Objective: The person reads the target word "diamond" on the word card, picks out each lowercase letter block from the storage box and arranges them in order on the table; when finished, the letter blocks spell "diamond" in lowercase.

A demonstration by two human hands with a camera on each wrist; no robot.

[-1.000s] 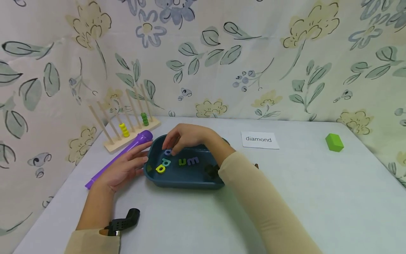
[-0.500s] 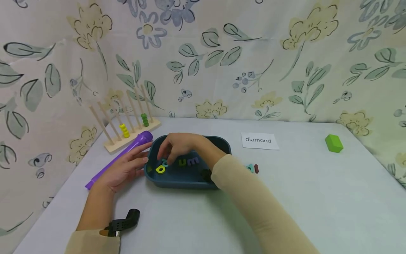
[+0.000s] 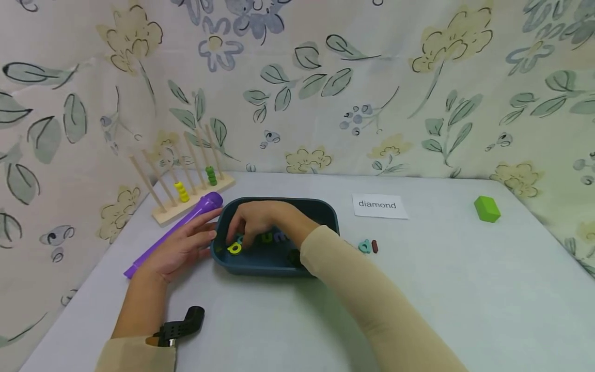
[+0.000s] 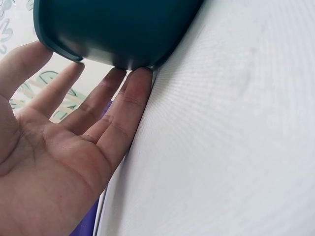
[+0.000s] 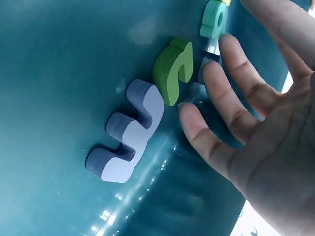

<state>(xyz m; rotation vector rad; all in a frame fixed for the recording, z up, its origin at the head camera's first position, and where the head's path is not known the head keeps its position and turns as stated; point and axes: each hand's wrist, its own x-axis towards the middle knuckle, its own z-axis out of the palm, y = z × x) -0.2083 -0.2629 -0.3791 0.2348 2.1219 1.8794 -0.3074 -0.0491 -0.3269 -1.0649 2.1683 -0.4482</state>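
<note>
A dark teal tray (image 3: 274, 270) holds foam-like letters. My right hand (image 3: 260, 219) reaches down into its left part, fingers pointing at a teal letter (image 3: 239, 239) and a yellow letter (image 3: 231, 250). In the right wrist view, the fingers of the right hand (image 5: 256, 118) are spread and loosely bent beside a dark blue piece (image 5: 209, 59); the thumb is out of that view. A green letter (image 5: 167, 73) and a purple letter m (image 5: 133, 135) lie nearby. My left hand (image 3: 183, 250) touches the tray's left end with straight fingertips.
A purple tube (image 3: 172, 235) lies behind the left hand, beside a wooden peg rack (image 3: 169, 212) with yellow and green beads. Right of the tray are a teal letter (image 3: 363, 248), a dark red piece (image 3: 374, 246), a card reading "diamond" (image 3: 378, 212) and a green block (image 3: 487, 209).
My right hand has moved down and slightly left, deeper into the tray. Its sleeve has shifted left, uncovering the teal letter and dark red piece on the table. The left hand stays put.
</note>
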